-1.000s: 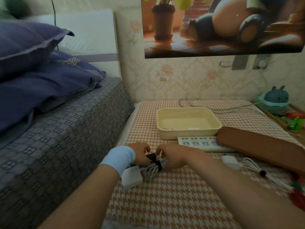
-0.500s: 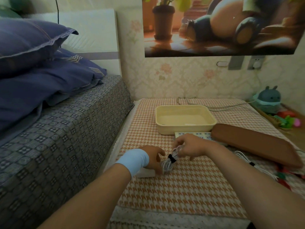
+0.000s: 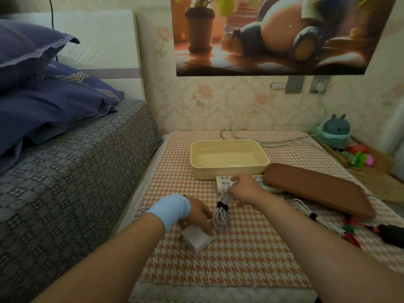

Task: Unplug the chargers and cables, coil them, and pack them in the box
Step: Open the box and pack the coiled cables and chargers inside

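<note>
Bed (image 3: 65, 193): off to the far left of both hands, no part in this.
Left hand (image 3: 197, 215): wristband (image 3: 170, 209) on; fingers curled down over the charger (image 3: 196, 240), holding it on the cloth (image 3: 218, 265).
Charger: white block, just under and a touch nearer me than the left fingers, lying tilted on the cloth.
Coil (image 3: 219, 217): white cable bound by a black tie (image 3: 222, 206); it hangs from the right grip, long axis running from that grip down and toward the left hand, its lower loops just beside the left fingers (whether they touch, I cannot tell).
Right hand (image 3: 244, 189): fingers pinched round the coil's top end, lifting that end off the cloth.
Strip (image 3: 222, 183): just beyond the right grip, sockets bare where I can see them.
Box (image 3: 218, 173): straight past the strip from the right grip, open, nothing coiled in it that I can see.
Key relation: the box lies directly away from the right hand, which is the nearer one; the coil's length points back at the charger, so I reckon both hands must travel forward together or the charger will drag.
Lid (image 3: 317, 189): brown, to the right of the right grip, beside the box.
Second coil (image 3: 314, 217): tied, on the cloth right of the right forearm, not yet packed.
</note>
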`<control>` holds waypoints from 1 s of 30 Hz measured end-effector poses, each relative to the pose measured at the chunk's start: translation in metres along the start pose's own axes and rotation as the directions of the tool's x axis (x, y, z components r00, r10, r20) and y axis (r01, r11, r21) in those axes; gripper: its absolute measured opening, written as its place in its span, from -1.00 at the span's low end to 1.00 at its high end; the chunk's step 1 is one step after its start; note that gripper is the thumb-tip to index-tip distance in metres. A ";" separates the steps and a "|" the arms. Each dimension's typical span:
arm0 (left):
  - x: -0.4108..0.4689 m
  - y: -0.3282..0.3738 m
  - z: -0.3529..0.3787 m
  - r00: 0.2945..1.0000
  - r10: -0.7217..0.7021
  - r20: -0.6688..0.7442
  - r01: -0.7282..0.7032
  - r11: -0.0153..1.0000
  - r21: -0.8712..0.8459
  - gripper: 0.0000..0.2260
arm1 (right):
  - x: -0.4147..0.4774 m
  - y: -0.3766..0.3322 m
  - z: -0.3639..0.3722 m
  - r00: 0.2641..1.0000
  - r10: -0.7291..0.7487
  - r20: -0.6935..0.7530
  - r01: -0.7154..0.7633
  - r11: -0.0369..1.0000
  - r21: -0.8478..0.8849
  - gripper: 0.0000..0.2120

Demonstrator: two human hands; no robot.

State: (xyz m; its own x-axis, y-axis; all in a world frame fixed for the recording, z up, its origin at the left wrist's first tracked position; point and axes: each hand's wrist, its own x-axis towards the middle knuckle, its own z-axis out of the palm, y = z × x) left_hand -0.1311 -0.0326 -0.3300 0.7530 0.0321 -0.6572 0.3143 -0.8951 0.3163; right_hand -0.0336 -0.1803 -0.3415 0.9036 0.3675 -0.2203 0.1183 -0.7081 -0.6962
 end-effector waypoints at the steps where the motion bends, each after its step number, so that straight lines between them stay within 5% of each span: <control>1: 0.000 -0.002 0.003 1.000 -0.019 0.011 0.019 1.000 -0.005 -0.35 | -0.001 0.001 -0.001 1.000 0.001 0.004 -0.001 0.997 -0.083 -0.52; 5: -0.001 -0.001 0.011 0.990 -0.135 -0.041 0.137 0.990 0.035 -0.26 | -0.006 -0.001 -0.003 0.995 0.072 0.062 -0.047 0.939 -0.342 -0.89; 9: -0.002 0.004 0.016 0.982 -0.188 0.028 0.188 0.940 -0.284 -0.47 | -0.031 -0.014 -0.001 0.892 0.246 0.379 -0.112 0.933 -0.342 -0.71; 12: -0.014 -0.001 0.011 0.977 -0.004 0.213 0.092 0.909 -0.407 -0.69 | -0.046 -0.017 0.003 0.842 0.237 0.485 -0.035 0.921 -0.389 -0.64; 14: -0.014 -0.004 0.003 0.978 0.085 0.193 -0.022 0.951 -0.308 -0.73 | -0.051 -0.014 0.006 0.843 0.203 0.497 -0.006 0.929 -0.369 -0.60; 16: -0.011 -0.003 -0.005 0.987 0.138 -0.076 -0.145 0.986 -0.082 -0.75 | -0.062 -0.010 0.011 0.850 0.150 0.505 0.027 0.945 -0.325 -0.46; 19: -0.001 0.003 -0.014 0.825 0.309 -0.474 -0.279 0.951 0.135 -0.62 | -0.081 0.000 0.022 0.897 0.025 0.442 0.204 0.863 -0.462 -0.02; 21: 0.004 0.008 -0.014 0.840 0.399 -0.367 -0.295 0.904 0.309 -0.50 | -0.080 0.010 0.027 0.910 -0.063 0.409 0.299 0.783 -0.546 0.00; 24: 0.014 0.010 -0.004 0.961 0.256 -0.101 -0.165 0.830 0.534 -0.44 | -0.069 0.021 0.020 0.890 -0.105 0.444 0.364 0.750 -0.553 -0.08; 30: 0.024 0.014 -0.004 0.962 0.213 -0.170 -0.069 0.794 0.604 -0.44 | -0.047 0.053 -0.019 0.925 -0.178 0.335 0.353 0.725 -0.591 -0.24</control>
State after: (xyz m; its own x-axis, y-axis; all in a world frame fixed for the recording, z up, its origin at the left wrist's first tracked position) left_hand -0.1062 -0.0432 -0.3390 0.8895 -0.0843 -0.4491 -0.1518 -0.9815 -0.1164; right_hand -0.0615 -0.2467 -0.3554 0.6770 0.6681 -0.3088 0.6485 -0.7399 -0.1792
